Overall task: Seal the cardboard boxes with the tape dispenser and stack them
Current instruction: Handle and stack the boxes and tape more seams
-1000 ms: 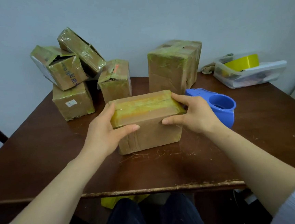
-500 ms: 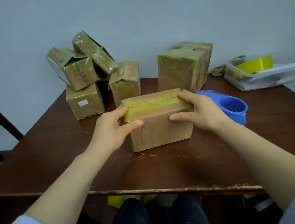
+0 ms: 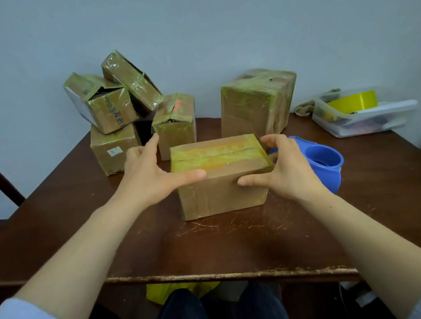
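Observation:
A cardboard box (image 3: 223,196) with yellowish tape along its top seam stands in the middle of the brown table (image 3: 237,246). My left hand (image 3: 147,177) is at its left end with the fingers spread and lifted off; only the thumb lies over the front top edge. My right hand (image 3: 287,173) is at the right end, its thumb touching the front face and its fingers loosely curved just clear of the top corner. The blue tape dispenser (image 3: 324,159) lies behind my right hand, partly hidden by it.
A taller taped box (image 3: 255,104) stands behind the middle one. At the back left is a pile of small boxes (image 3: 106,110), two of them tilted on top. A clear tub (image 3: 364,120) with a yellow tape roll (image 3: 352,101) sits far right. The table's worn front edge (image 3: 214,276) is near my knees.
Both hands gripped the box ends before; now the fingers have spread and lifted off. The view has shifted, while the box stays on the table.

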The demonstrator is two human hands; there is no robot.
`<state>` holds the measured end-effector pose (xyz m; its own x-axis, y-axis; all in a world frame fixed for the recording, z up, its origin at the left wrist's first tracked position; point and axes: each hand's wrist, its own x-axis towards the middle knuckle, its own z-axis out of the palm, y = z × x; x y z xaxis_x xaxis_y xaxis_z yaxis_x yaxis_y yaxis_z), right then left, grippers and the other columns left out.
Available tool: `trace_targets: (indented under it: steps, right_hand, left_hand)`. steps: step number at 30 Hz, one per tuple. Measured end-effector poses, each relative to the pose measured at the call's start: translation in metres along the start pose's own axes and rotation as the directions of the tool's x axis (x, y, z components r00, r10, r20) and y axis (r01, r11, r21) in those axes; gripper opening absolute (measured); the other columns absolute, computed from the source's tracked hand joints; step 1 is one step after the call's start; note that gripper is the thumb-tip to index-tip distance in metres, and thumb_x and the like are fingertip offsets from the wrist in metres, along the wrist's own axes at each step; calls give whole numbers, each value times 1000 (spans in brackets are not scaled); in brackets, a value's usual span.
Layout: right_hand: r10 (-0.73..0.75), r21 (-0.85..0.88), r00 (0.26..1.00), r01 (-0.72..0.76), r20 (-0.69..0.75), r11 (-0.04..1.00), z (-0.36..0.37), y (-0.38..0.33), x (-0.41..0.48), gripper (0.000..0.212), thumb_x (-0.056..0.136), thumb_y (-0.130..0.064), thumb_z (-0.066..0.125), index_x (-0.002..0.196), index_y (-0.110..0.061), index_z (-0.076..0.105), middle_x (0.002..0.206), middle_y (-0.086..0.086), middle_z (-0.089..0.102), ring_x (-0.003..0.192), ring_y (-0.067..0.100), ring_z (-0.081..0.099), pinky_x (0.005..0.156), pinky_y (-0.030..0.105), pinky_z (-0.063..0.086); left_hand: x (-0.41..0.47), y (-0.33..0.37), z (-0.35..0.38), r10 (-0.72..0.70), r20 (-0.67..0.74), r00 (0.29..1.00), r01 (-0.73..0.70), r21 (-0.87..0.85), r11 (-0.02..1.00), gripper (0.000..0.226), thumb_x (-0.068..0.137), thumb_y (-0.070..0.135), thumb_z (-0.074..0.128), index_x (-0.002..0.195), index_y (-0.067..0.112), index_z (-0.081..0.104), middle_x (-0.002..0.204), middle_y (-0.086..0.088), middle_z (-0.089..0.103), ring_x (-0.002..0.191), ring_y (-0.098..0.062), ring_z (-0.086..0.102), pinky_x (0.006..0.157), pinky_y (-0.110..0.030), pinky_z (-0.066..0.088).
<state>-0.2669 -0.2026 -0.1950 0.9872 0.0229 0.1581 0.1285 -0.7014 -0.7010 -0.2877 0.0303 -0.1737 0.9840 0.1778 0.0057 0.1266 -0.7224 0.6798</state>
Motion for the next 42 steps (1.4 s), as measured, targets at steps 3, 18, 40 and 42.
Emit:
trace_targets:
  steps: [3, 18, 40, 42]
  right_hand:
    - [76, 151, 987, -98, 145, 984, -1, 0, -1, 106, 68, -61, 67, 151, -23, 13, 155, -4, 25, 139, 16, 29, 109, 32, 29]
    - [63, 34, 990, -59, -126, 998, -13, 29, 32, 43, 99, -27, 45, 139, -11, 44, 142, 6, 47, 129, 19, 43, 101, 27, 33]
    - [319, -632, 947, -228, 32, 740, -36, 73, 44, 44, 74, -40, 76, 70, -20, 37, 76, -3, 47, 80, 18, 51, 59, 28, 37]
    - [272, -503, 961, -259, -48, 824, -39, 80, 42, 44, 71, -41, 78, 69, -17, 41, 74, 0, 48, 77, 20, 51, 56, 29, 35]
  left_hand:
    - [10, 5, 4, -16, 127, 992, 55, -310, 949, 107, 69, 62, 66, 152, 31, 7, 158, 3, 16, 142, -18, 23, 112, -38, 25]
    - [-8, 50, 17, 335, 240, 911, -407, 399, 822, 112, 60, 90, 23, 153, 30, 6, 160, 7, 1, 147, -12, -1, 119, -42, 9]
    - [5, 65, 40, 267, 569, 778, -558, 430, 709, 91, 89, 5, 56, 152, 19, -9, 158, 3, -17, 145, -12, -13, 114, -26, -7]
    - [0, 64, 41, 316, 515, 797, -546, 391, 741, 93, 89, 22, 61, 152, 18, -6, 158, 2, -17, 145, -12, -15, 114, -27, -9]
